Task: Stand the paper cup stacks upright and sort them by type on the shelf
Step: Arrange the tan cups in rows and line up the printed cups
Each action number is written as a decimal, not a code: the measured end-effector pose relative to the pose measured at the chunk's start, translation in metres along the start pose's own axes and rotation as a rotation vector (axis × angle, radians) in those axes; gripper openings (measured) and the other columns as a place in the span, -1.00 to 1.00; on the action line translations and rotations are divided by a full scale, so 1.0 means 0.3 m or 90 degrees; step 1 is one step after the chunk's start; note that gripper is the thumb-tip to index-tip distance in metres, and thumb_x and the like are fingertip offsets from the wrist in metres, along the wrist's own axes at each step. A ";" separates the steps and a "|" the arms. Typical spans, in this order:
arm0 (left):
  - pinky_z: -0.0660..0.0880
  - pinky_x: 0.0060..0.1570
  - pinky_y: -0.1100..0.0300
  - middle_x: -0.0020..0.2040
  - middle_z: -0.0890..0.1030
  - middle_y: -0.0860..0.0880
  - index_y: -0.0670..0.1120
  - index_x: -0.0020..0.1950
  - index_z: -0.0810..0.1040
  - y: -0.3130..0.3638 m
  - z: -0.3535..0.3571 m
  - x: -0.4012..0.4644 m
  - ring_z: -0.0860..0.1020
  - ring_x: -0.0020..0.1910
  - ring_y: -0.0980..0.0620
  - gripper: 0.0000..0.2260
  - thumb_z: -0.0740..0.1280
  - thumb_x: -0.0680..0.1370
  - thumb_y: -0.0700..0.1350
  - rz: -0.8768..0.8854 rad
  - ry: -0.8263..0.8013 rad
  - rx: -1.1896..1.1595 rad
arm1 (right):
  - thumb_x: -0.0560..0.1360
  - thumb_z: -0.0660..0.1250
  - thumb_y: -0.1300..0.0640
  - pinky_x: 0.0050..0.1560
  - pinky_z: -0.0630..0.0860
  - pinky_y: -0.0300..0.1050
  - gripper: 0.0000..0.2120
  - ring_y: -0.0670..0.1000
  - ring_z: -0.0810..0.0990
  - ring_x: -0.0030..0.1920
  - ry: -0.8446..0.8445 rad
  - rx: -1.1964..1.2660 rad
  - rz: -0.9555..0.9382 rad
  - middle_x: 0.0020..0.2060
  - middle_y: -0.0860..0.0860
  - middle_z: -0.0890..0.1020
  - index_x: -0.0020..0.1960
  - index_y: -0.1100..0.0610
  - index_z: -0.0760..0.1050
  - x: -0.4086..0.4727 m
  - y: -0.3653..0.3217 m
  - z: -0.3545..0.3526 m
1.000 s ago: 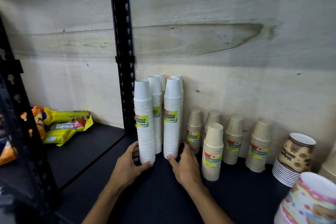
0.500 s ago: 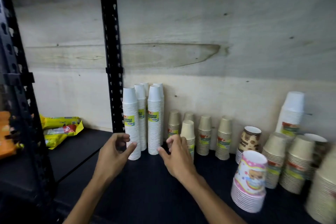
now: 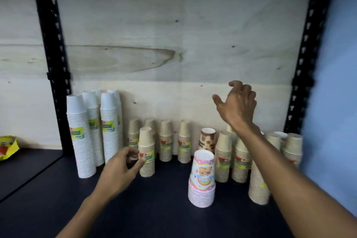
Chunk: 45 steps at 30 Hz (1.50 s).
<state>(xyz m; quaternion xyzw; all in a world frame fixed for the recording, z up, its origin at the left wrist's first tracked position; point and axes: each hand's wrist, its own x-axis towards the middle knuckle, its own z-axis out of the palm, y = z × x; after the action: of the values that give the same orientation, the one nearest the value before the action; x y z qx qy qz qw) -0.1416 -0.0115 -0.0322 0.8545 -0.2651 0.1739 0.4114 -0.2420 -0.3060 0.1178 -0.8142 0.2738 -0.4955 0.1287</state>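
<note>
Right hand [image 3: 238, 105] raised, fingers spread, empty; left hand [image 3: 123, 168] loosely curled, empty. Tall white paper cup stack [image 3: 80, 139] probably light, tippy: hold low, near base.

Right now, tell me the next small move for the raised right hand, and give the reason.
Probably bring the right hand down onto the white stack half hidden behind the tan stacks on the right. The other tall white stacks stand grouped at the left post, so it seems out of place.
</note>
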 end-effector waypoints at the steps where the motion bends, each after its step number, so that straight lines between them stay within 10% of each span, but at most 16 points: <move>1: 0.51 -0.10 0.25 -0.03 0.60 0.18 0.13 0.06 0.50 -0.030 0.031 -0.017 0.55 -0.09 0.27 -0.76 0.37 0.48 0.20 -0.005 -0.019 0.020 | 0.46 0.40 -0.15 0.28 0.31 0.16 -0.33 0.30 0.32 0.33 -0.017 -0.022 0.030 0.31 0.24 0.39 0.41 0.16 0.28 0.036 0.039 -0.006; 12: 0.40 0.22 0.13 0.25 0.46 0.13 0.10 0.30 0.44 -0.169 0.145 -0.083 0.42 0.24 0.11 -0.54 0.20 0.51 0.32 -0.031 -0.122 0.228 | 0.34 0.49 -0.25 0.14 0.52 0.09 -0.19 0.25 0.53 0.20 -0.297 -0.035 0.216 0.24 0.20 0.52 0.33 0.22 0.26 0.139 0.274 0.097; 16: 0.39 0.19 0.17 0.24 0.46 0.16 0.13 0.25 0.48 -0.184 0.154 -0.085 0.41 0.22 0.14 -0.56 0.14 0.52 0.34 -0.018 -0.137 0.269 | 0.36 0.52 -0.15 -0.26 0.49 -0.11 -0.38 0.17 0.59 -0.01 -0.317 -0.006 0.204 0.15 0.17 0.59 0.22 0.19 0.40 0.132 0.288 0.117; 36: 0.43 0.17 0.17 0.12 0.51 0.22 0.17 0.19 0.48 -0.178 0.129 -0.096 0.45 0.15 0.20 -0.71 0.26 0.53 0.24 -0.009 -0.105 0.129 | 0.28 0.48 -0.27 0.10 0.56 0.04 -0.42 0.06 0.62 0.05 -0.055 0.240 0.008 0.07 -0.04 0.64 0.17 0.00 0.47 0.297 -0.132 -0.172; 45: 0.57 0.03 0.18 0.06 0.60 0.24 0.13 0.24 0.52 0.063 0.013 -0.038 0.55 0.05 0.27 -0.59 0.35 0.46 0.26 0.038 0.072 -0.164 | 0.12 0.43 -0.48 -0.02 0.63 0.11 -0.25 0.07 0.66 -0.05 -0.155 0.335 -0.017 -0.06 -0.03 0.65 0.06 0.04 0.43 0.084 -0.377 -0.079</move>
<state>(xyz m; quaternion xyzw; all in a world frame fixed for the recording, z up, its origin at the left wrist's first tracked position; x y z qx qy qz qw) -0.1616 -0.0210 -0.0288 0.7753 -0.2868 0.1986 0.5265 -0.2177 -0.2265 0.2020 -0.8095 0.1078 -0.4501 0.3612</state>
